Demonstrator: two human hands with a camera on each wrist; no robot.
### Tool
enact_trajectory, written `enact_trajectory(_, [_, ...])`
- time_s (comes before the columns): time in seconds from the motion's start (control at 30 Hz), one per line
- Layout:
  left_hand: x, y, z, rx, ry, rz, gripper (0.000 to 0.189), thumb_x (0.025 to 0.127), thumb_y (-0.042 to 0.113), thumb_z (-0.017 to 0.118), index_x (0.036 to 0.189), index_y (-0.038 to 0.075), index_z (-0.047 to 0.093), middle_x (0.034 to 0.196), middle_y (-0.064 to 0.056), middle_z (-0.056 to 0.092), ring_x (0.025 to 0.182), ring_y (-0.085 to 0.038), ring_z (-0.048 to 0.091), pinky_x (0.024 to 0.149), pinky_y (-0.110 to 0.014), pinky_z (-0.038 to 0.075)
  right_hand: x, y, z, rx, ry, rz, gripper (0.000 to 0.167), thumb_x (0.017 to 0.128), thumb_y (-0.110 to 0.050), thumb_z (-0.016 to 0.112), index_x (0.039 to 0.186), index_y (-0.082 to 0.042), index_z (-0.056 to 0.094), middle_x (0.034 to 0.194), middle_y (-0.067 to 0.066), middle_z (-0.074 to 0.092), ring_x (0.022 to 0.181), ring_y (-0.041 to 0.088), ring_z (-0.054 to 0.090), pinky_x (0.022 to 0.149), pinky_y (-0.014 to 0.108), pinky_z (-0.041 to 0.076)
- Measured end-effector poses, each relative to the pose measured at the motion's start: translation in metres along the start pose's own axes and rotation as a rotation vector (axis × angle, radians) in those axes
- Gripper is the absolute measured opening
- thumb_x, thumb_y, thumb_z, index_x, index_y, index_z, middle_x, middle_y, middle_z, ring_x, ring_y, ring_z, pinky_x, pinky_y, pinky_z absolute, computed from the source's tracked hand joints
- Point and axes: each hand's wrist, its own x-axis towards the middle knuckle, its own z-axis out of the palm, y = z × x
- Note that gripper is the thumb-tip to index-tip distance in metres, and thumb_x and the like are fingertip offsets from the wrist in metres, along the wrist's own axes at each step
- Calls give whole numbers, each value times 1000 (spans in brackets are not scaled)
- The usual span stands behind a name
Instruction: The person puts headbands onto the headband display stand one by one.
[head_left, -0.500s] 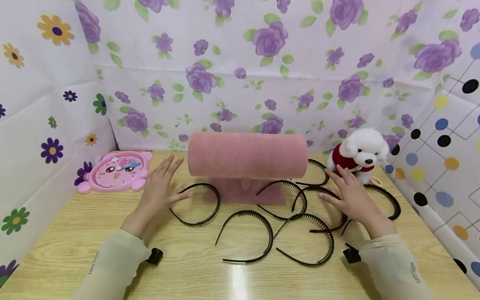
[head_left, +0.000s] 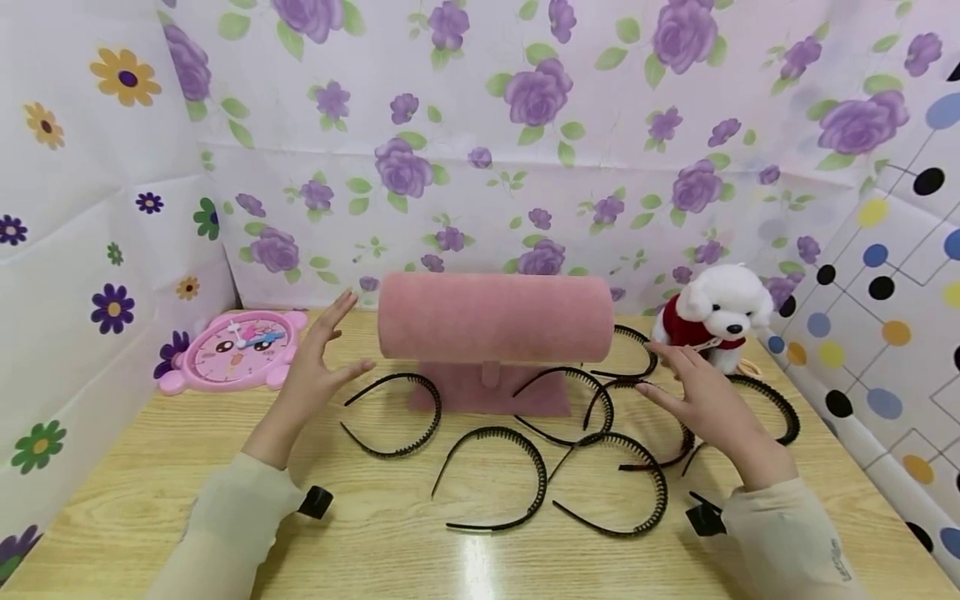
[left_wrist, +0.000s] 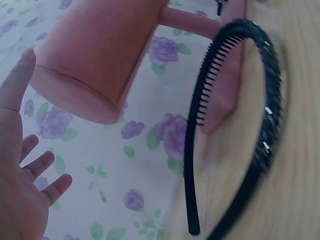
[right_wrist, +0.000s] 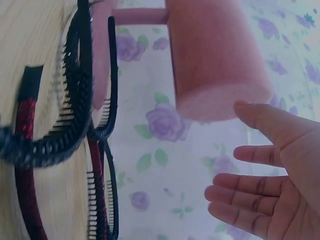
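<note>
A pink velvety headband stand (head_left: 495, 318), a thick horizontal roll on a post and flat base, stands mid-table. My left hand (head_left: 307, 379) hovers left of it, fingers extended, thumb apart, holding nothing. Nearest to its thumb is a black toothed headband (head_left: 437, 408), whose braided, glinting top shows in the left wrist view. To the stand's right, my right hand (head_left: 708, 408) is held over several headbands, fingers extended and nothing in its grasp. One headband there is dark red with black ends (right_wrist: 27, 125). Two more black headbands (head_left: 542, 475) (head_left: 662, 492) lie at the front.
A pink cartoon clock (head_left: 240, 350) lies at the left. At the back right sits a white plush dog (head_left: 723, 308) in a red top, with a black headband (head_left: 791, 417) in front of it. Patterned cloth walls (head_left: 480, 108) enclose the table (head_left: 390, 533) on three sides.
My left hand has risen and turned, its thumb moving away from the left headband. The right hand's fingers have drawn closer together. The headbands and stand have stayed put while the head view shifted slightly.
</note>
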Motion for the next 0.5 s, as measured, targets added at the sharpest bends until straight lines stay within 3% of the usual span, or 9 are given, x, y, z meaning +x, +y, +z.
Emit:
enact_trajectory(0.1, [7,6,1,-55,37,16,88,76,-6,74,151,13,32,159,-6,27,141,-5,28,104,-52,36,-2,-6,-2,-3,1,-16,60,93,-41,60,138,-4,47,127,19,57,108,36,58,87,54,47])
enact_trajectory(0.17, [11,14,1,-78,56,20,85,75,-10,72,149,8,34,157,-10,30,137,0,32,103,-52,37,-3,-9,-3,-3,1,-32,55,92,-38,62,134,-4,52,122,16,60,101,32,61,82,48,50])
enact_trajectory(0.3, [18,36,-1,-138,67,14,77,77,-14,68,146,0,36,152,-17,35,133,-21,40,102,-48,39,-6,-11,-3,10,-28,-53,45,90,-33,66,124,-4,58,111,12,64,87,21,60,70,36,48])
enact_trajectory(0.4, [24,30,-2,-191,61,17,74,80,-12,67,146,4,39,153,-14,36,134,-18,40,103,-37,40,-9,-10,-1,18,-65,-56,42,89,-31,68,120,-4,60,97,5,64,78,12,55,65,29,45])
enact_trajectory(0.5, [31,13,-2,-239,57,47,72,81,-9,67,146,8,41,153,-12,36,134,-4,38,103,-30,40,-12,-7,2,13,-84,-62,41,87,-30,70,118,-5,61,86,0,60,72,8,49,61,25,41])
